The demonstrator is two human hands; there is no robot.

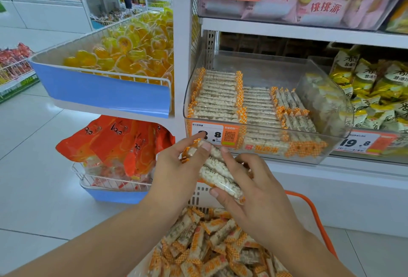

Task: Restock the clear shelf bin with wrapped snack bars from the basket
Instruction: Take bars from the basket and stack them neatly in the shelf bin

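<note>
Just below the bin's (260, 142) front edge, left hand (176, 166) and right hand (254, 190) both grip a bundle of bars (217, 171), long axis slanting up-left; bin lies above, basket (318, 217) beneath.

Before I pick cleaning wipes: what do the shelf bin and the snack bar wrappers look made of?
Shelf bin: looks like clear rigid plastic, glossy; the stacked bars show through its walls. Snack bar wrappers, held in both hands: thin clear film with orange checked ends, probably plastic; the white puffed filling shows through.

hands (181, 164): 2 | clear bin (260, 157): 1 | basket (313, 215): 1 | price tags (217, 136): 3
</note>
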